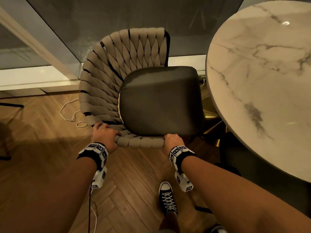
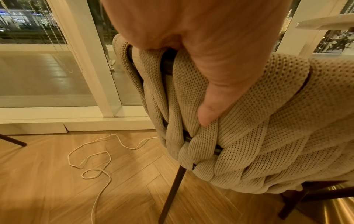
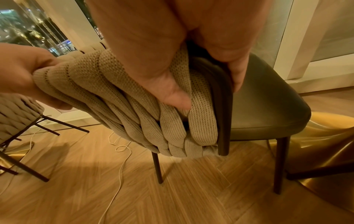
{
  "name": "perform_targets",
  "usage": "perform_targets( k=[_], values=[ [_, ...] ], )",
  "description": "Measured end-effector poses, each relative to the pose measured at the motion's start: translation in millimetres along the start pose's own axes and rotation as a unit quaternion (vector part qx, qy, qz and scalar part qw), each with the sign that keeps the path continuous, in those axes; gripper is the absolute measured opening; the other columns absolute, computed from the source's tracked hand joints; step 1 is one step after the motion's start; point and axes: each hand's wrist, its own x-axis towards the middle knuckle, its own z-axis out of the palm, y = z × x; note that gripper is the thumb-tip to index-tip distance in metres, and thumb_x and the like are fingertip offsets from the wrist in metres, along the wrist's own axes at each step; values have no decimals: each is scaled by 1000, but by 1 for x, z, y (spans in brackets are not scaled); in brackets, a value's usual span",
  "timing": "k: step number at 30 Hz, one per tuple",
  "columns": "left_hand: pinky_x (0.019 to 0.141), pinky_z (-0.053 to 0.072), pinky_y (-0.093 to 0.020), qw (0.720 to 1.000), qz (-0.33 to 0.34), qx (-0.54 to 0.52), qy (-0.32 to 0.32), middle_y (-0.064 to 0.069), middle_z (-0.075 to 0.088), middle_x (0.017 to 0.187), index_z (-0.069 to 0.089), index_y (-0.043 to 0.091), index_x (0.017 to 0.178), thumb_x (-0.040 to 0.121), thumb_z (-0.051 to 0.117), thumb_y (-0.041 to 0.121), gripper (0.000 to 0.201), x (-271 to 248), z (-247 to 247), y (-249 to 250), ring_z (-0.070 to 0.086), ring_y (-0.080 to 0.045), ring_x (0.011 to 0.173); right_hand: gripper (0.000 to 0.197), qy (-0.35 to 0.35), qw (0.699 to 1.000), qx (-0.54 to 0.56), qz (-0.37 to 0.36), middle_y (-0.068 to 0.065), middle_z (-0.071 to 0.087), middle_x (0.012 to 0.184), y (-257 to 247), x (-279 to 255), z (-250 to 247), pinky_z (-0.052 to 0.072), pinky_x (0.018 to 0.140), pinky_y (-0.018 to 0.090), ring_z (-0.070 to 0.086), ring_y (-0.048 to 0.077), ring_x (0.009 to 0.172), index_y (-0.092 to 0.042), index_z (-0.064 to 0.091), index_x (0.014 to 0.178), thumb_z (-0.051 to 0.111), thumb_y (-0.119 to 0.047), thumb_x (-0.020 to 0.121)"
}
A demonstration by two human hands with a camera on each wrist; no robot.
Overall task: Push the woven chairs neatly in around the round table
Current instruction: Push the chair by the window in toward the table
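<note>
Both the left hand [image 1: 105, 137] and right hand [image 1: 173, 141] grip the woven chair [image 1: 117, 84] at the frame's centre, so the step seems to be steering it, and next it needs turning toward the round table [image 1: 262, 78] at right.

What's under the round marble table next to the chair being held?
Under the round table a shiny gold base shows, with the woven chair's front legs beside it. The tabletop covers the rest of the base from above.

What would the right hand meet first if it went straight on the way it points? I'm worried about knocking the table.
Probably the dark seat cushion: the right hand grips the woven chair's rim and points across it. The round table lies off to its side.
</note>
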Motion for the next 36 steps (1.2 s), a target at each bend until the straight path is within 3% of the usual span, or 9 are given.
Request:
perform_targets(
  k=[9,16,21,23,24,25,27,32,36],
  values=[
    [121,7,-50,1000,-21,-1,-7,4,58,139,63,46,123,80,65,43,43,-2,1,4,34,-21,142,15,-18,999,-29,-14,12,70,100,3,-4,-6,57,74,38,69,32,89,-12,69,97,62,-6,86],
    [122,6,-52,1000,-26,10,0,4,59,138,62,44,124,83,64,41,42,-5,3,8,35,-21,142,17,-27,998,-40,-27,12,70,105,5,-8,-10,55,75,37,68,31,95,-12,67,102,60,-5,88],
    [123,2,-53,999,-44,19,2,4,58,142,59,40,130,85,63,38,46,-10,1,16,37,-20,143,18,-37,998,2,-52,14,66,106,14,-19,-18,56,77,38,66,30,92,-10,59,104,59,-4,87],
    [123,13,-50,998,-43,35,-3,1,62,136,62,34,128,84,63,36,44,-16,-5,22,46,-21,136,21,-44,997,28,-60,13,66,108,21,-28,-25,56,80,40,64,29,90,-13,56,108,59,-7,88],
    [120,29,-47,998,-42,38,-5,0,65,128,64,31,124,84,64,35,40,-20,-8,26,54,-21,127,24,-44,996,44,-63,13,66,110,26,-34,-28,55,83,41,64,29,93,-14,57,112,59,-9,89],
    [110,44,-45,998,-47,33,-17,-2,68,120,65,27,118,84,64,32,35,-25,-15,32,60,-22,116,26,-42,995,59,-63,12,66,113,31,-41,-34,54,86,41,64,30,98,-15,57,116,59,-12,90],
    [92,56,-41,998,-55,19,-39,-5,68,111,65,21,112,87,63,27,26,-35,-26,39,65,-24,104,29,-35,994,89,-56,10,65,119,43,-55,-46,53,91,40,63,30,106,-17,59,121,59,-17,92],
    [82,56,-36,997,-26,-68,8,-5,71,104,66,22,104,94,52,39,24,-75,-31,61,67,-25,96,26,-9,980,200,-11,2,68,119,115,-113,-65,48,91,28,64,21,108,-21,66,116,62,-24,91],
    [79,50,-29,978,-23,-194,-67,-3,74,102,72,26,101,94,60,40,20,-126,24,98,68,-19,95,13,9,958,283,51,-8,68,98,226,-198,-61,50,81,23,64,11,91,-30,66,103,63,-25,91]
  ],
)
